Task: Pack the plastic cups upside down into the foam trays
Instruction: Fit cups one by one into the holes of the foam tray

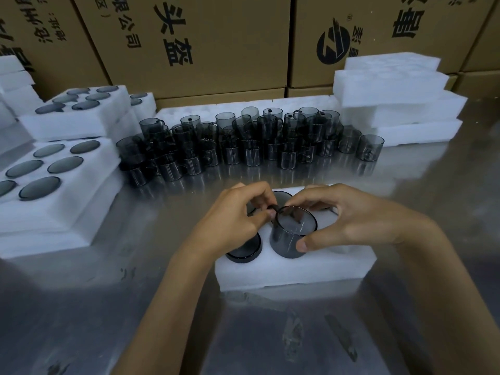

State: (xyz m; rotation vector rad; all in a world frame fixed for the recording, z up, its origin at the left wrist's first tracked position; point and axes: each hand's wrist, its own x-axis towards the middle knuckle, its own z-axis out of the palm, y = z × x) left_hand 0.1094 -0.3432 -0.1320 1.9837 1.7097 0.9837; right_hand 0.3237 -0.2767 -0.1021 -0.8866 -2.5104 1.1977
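A white foam tray (295, 269) lies on the steel table in front of me. A smoky grey plastic cup (290, 234) stands upside down, partly sunk in the tray's front middle hole. My right hand (349, 217) grips its side, thumb on the near wall. My left hand (232, 217) pinches the cup's handle at its left. Another upturned cup (244, 250) sits deep in the front left hole, and one more (282, 197) shows behind my fingers. A crowd of loose grey cups (243, 144) stands further back.
Filled foam trays (54, 185) are stacked at the left, with another filled one (78, 112) behind. Empty foam trays (392, 96) are piled at the back right. Cardboard boxes (203, 36) wall off the back. Bare steel table (257, 334) lies near me.
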